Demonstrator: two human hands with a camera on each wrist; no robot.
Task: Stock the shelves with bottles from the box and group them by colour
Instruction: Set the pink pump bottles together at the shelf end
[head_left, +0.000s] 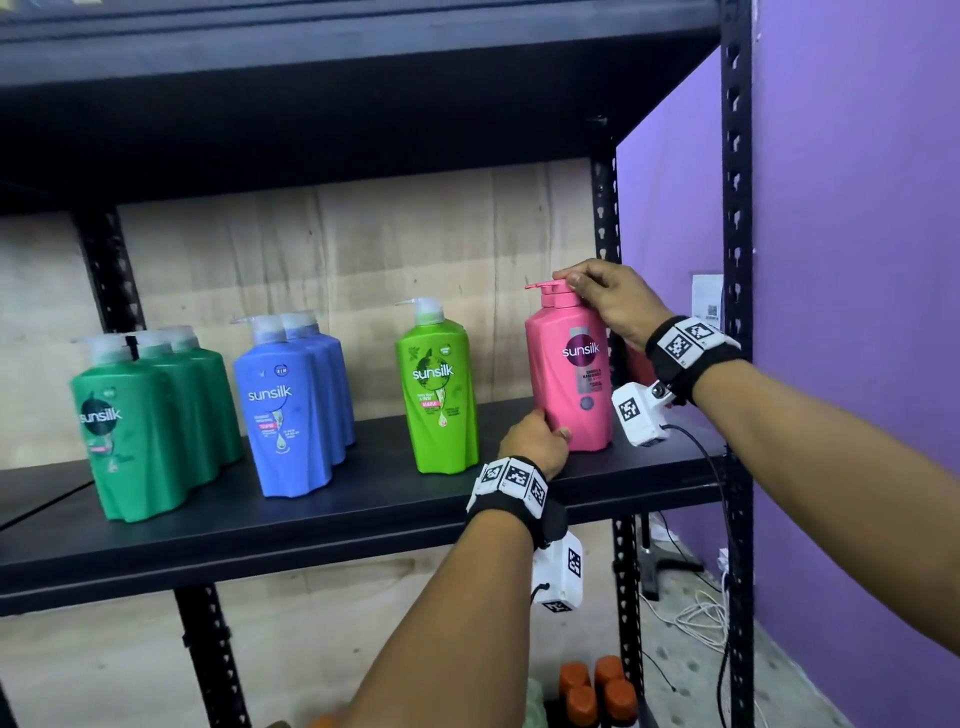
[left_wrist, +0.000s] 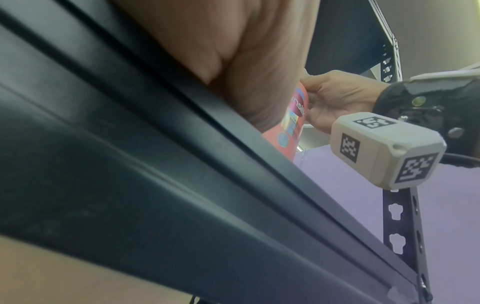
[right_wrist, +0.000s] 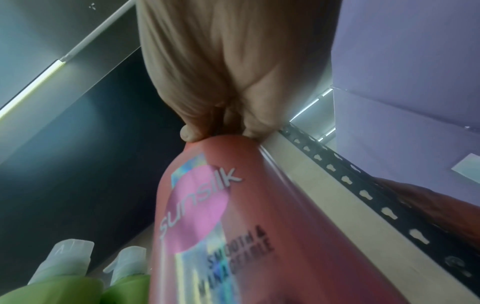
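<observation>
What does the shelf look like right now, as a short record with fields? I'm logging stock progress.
shelf: black metal, one level in use
dark green bottles: three, far left, in a row going back
blue bottles: three, next to the right, in a row going back
light green bottles: at least two, one behind the other
pink bottle: one, upright, at the right end
left hand: holds the pink bottle's base
right hand: grips its pump top

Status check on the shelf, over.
Right hand grips pink bottle at the neck; left hand holds its base. Bottle upright on shelf, right of light green bottle. Nothing blocking.
</observation>
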